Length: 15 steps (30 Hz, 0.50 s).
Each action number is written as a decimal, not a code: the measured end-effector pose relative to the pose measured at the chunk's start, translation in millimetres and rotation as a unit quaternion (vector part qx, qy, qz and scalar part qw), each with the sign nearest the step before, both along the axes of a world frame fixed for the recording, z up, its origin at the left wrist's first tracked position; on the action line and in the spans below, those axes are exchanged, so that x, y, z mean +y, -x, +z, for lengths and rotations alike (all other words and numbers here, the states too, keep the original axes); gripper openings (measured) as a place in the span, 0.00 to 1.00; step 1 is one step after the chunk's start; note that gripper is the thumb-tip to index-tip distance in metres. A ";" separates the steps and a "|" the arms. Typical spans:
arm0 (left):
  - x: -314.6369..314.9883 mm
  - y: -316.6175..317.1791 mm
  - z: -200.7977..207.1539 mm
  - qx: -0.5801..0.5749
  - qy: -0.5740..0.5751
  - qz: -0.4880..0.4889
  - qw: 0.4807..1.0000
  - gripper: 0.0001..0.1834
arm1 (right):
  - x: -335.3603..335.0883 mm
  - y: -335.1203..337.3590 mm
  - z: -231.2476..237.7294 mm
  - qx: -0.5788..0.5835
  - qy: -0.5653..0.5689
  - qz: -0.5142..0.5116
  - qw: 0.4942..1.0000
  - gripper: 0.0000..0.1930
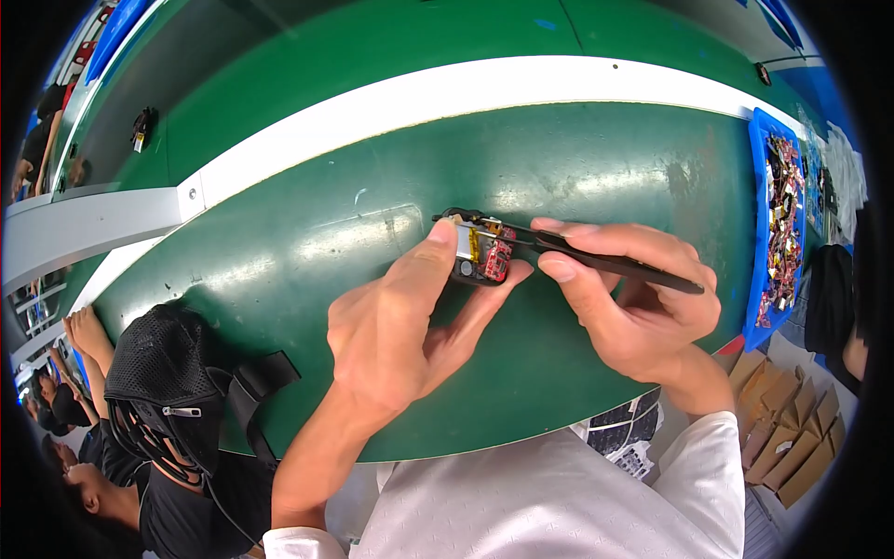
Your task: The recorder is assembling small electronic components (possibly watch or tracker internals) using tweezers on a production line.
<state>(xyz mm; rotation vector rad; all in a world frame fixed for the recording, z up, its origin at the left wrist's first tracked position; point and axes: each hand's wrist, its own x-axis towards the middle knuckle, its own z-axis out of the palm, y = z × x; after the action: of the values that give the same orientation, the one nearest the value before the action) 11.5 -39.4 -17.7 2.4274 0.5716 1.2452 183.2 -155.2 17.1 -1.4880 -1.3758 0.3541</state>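
Over the green table, my left hand [391,321] grips a small open electronic device [480,247] between thumb and fingers. The device has a black casing, a silver block with yellow tape, and a red circuit board inside. My right hand [643,289] pinches black tweezers [619,263], slanting down to the left. Their tips reach into the device beside the taped block; whether they grip a part there is too small to tell.
A blue tray [756,214] heaped with small red boards and wires stands at the table's right end. A black mesh bag [163,359] with a strap lies at left. Cardboard pieces [787,424] stand at lower right. A white strip [466,79] borders the table's far side; another person sits at lower left.
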 end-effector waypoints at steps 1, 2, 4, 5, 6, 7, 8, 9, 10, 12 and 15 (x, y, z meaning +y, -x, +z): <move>-1.0 1.0 3.6 0.017 0.000 0.000 1.000 0.34 | 0.0 0.2 0.3 -0.009 0.001 -0.005 1.000 0.14; -1.6 1.6 5.5 0.035 -0.001 0.000 0.999 0.33 | -0.7 0.7 2.0 -0.009 0.001 -0.005 1.000 0.14; -1.0 1.5 3.1 0.028 -0.012 -0.005 1.000 0.33 | -2.6 2.1 5.9 -0.033 0.038 -0.016 0.999 0.15; -0.8 1.5 2.4 0.022 -0.023 -0.010 0.999 0.33 | -1.2 3.0 4.2 -0.033 0.038 -0.016 0.999 0.15; -0.9 1.7 2.7 0.022 -0.023 -0.010 0.999 0.33 | 1.6 4.8 1.0 -0.024 0.005 -0.032 0.999 0.14; -1.0 1.9 2.7 0.026 -0.027 -0.010 0.999 0.34 | 3.0 5.8 -0.8 -0.015 -0.028 -0.049 0.998 0.12; -1.1 2.2 2.8 0.030 -0.031 -0.009 0.999 0.34 | 2.3 5.3 -0.9 -0.015 -0.027 -0.049 0.998 0.12; -1.4 2.9 3.1 0.030 -0.031 -0.009 0.999 0.34 | 1.0 4.3 -1.0 -0.017 -0.022 -0.026 0.999 0.14; -2.0 3.8 4.0 0.035 -0.033 -0.009 0.999 0.36 | 0.2 3.7 -0.8 -0.019 -0.016 -0.003 1.000 0.15; -3.2 4.9 4.7 0.041 -0.035 -0.008 0.998 0.38 | 0.9 4.3 0.7 -0.025 -0.022 -0.004 0.999 0.16; -5.6 6.5 4.3 0.021 0.004 -0.028 0.999 0.38 | 0.7 6.1 -1.6 -0.020 -0.036 -0.003 0.999 0.17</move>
<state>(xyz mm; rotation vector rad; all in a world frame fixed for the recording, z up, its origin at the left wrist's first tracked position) 5.0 -44.9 -13.5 2.4500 0.5163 1.1702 177.1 -154.5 15.5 -1.4472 -1.4017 0.2697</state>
